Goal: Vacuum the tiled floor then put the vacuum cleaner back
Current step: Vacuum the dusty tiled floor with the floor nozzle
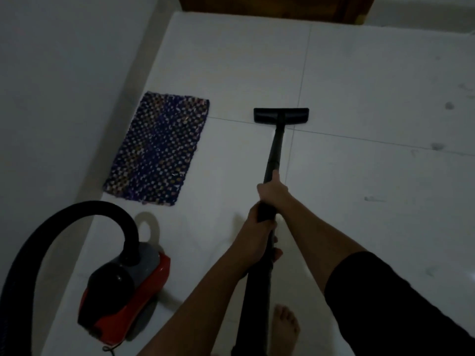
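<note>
The light is dim and the edges of the frame are soft. A black wand [273, 150] runs up from the bottom centre to a flat floor head [281, 115], which rests on the white tiled floor [372, 73] just above centre, where two grout lines cross. The right hand [272, 188] is closed around the wand further up, fingers wrapped out of sight behind it; the left hand [258, 227] grips it just below, and how its fingers close is hard to make out against the dark tube. A black sleeve [385, 299] covers the right upper arm at lower right. The red-and-black vacuum cleaner [123, 291] stands on the floor at lower left, beside the wall [64, 86], its thick hose [77, 214] arching up and leaving the frame at the left edge (where it rejoins the wand is not visible). A woven blue mat [156, 147] lies left of centre, apart from the floor head. A bare foot [285, 327] shows at bottom centre, partly cut off. A brown door edge [270, 6] is cropped at the top.
</note>
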Demonstrator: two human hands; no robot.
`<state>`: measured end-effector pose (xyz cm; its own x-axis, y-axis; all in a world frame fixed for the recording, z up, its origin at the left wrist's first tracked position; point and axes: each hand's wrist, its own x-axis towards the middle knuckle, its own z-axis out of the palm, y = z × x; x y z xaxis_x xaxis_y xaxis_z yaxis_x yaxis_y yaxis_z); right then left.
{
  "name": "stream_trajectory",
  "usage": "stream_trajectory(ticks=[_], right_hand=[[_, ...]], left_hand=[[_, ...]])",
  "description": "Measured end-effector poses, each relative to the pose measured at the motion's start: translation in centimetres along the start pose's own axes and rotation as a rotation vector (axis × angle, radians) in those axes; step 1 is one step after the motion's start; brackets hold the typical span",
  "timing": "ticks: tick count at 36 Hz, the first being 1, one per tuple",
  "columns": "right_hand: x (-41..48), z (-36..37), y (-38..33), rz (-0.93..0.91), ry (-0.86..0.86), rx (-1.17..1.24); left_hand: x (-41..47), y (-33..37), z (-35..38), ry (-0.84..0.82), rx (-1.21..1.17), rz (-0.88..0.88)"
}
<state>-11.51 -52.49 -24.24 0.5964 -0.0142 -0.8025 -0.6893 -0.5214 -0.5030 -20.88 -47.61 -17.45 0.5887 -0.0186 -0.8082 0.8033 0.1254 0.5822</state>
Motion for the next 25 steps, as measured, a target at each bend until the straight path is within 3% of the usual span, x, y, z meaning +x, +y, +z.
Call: stream_trajectory(ticks=[12,25], right_hand=[[-4.1,0.8,2.2,-0.058,0.076,0.043],[-12.0,9.0,7.2,0.004,0.072,0.049]], left_hand=[[-3.1,-2.6,-0.6,-0.060,0.003,0.033],[-11.4,-9.2,-6.5,-0.112,0.080,-0.024]])
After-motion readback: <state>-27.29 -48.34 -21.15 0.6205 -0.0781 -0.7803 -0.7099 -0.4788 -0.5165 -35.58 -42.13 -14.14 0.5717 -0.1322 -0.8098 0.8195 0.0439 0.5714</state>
